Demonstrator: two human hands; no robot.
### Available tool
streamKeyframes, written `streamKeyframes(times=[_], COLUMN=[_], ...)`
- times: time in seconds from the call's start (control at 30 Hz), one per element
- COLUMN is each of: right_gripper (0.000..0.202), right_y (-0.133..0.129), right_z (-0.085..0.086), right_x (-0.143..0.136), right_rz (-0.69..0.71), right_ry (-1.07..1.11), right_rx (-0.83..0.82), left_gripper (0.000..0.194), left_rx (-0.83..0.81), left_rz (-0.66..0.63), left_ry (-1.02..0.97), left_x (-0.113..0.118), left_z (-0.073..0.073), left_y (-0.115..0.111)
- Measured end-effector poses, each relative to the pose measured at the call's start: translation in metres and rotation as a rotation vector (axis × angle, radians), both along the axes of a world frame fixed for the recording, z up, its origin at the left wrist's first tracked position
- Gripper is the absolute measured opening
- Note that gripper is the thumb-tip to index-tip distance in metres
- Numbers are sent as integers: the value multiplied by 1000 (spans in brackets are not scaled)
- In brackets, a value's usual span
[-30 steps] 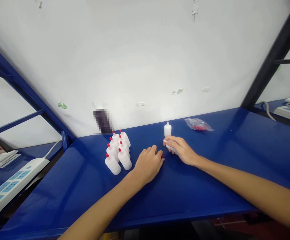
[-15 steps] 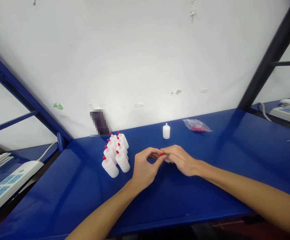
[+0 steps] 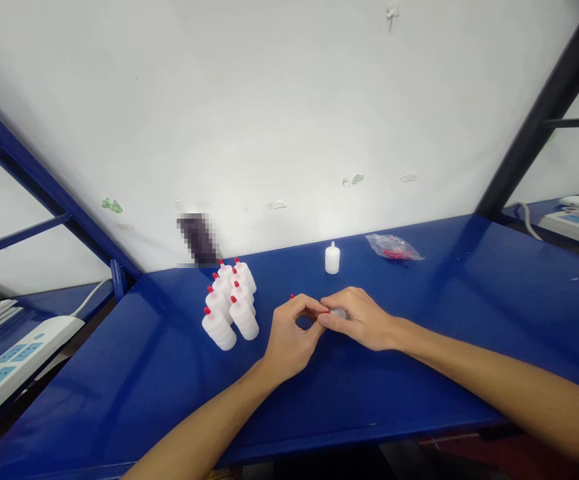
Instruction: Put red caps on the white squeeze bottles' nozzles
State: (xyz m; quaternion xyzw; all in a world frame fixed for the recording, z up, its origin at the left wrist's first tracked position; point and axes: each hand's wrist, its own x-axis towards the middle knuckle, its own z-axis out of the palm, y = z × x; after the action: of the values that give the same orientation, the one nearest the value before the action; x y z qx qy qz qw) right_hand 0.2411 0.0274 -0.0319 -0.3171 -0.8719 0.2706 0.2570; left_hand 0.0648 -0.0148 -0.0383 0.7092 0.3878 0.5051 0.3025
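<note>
In the middle of the table, my left hand [image 3: 294, 337] and my right hand [image 3: 364, 319] meet, both closed. My right hand grips a small white plastic bottle [image 3: 340, 313] that lies tipped on its side, mostly covered by the fingers. The fingertips of my left hand pinch the red cap [image 3: 326, 312] at the bottle's left end. Just behind my left knuckles a bit of red [image 3: 292, 296] shows; the rest of it is hidden. Beyond my hands stands one white bottle [image 3: 332, 259] with a bare nozzle.
To the left, several white bottles with red caps [image 3: 218, 328] stand in two rows. A clear plastic bag [image 3: 394, 247] holding red pieces lies at the back right of the blue table [image 3: 179, 400]. A dark pixelated patch [image 3: 198, 240] is against the wall. A power strip [image 3: 24, 363] sits at far left.
The bottle in my right hand has turned so more of its white side shows, with my right thumb now along its front. A bit of red has appeared behind my left hand. The view has shifted slightly.
</note>
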Motion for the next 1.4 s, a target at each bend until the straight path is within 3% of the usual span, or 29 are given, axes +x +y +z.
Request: streamKeyframes(times=[0.2,0.33,0.43,0.53,0.63,0.8,1.1,1.3,1.4], right_gripper=[50,49,44,35,28,28,29,19,16], right_y=[-7,-15,-16,-9,1,12,29,30,27], right_z=[1,3,7,9,8,7,12,9,8], right_x=[-2,-4,-5,-6,-13,-28,-33,-36,-35], right_rz=[63,164,171,-20,-163,-130,-124,-108,-128], right_ry=[16,19,-57,-213,-408,-511,-534,-540,-538], right_rx=[-41,19,93,145,201,261,197,255,268], left_gripper=[14,12,7,10,17,21,33,34,36], left_rx=[114,183,193,80,-61,-210,-234,-212,-150], left_rz=[13,-36,4,115,300,400,527,525,587], left_ry=[187,288,397,585,705,730,584,627,612], left_x=[1,-9,-38,-79,-116,-143,-146,-148,-147], left_z=[4,10,18,23,22,15,9,12,13], left_y=[-5,-23,-53,-86,-105,-95,-71,-67,-70])
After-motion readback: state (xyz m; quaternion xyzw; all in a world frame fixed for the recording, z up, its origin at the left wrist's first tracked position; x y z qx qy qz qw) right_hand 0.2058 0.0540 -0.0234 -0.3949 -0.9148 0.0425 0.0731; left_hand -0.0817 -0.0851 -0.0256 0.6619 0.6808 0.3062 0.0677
